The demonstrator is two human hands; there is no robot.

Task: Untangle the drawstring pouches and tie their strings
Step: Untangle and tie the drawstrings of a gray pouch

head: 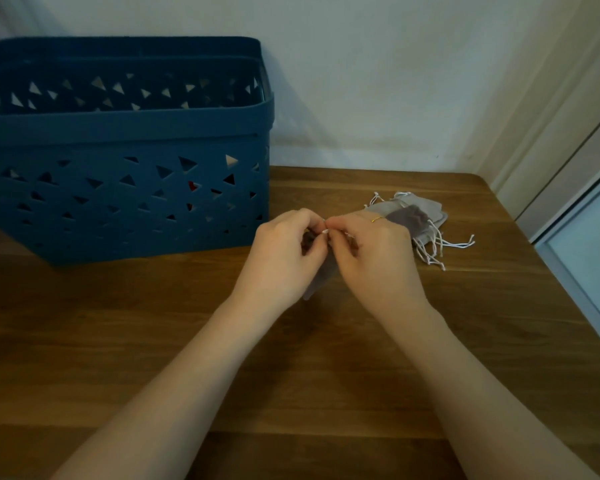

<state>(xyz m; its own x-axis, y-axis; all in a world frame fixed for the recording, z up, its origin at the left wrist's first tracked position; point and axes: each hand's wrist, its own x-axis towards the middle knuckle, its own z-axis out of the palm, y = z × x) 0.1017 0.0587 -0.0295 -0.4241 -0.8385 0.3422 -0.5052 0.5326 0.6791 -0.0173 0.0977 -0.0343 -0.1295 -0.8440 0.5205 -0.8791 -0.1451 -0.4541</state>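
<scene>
Both hands (326, 251) mid-table, pouch (321, 275) between fingers.

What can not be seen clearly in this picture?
- Head view: the pouch and its string are mostly hidden behind the left hand and right hand.
- How many pouches are in the pile: they overlap.
- Basket contents: walls hide them.

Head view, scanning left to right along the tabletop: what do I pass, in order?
blue basket → left hand → pouch being worked on, pinched between both hands → right hand → pile of pouches with white strings trailing to the right → bare table edge.
</scene>
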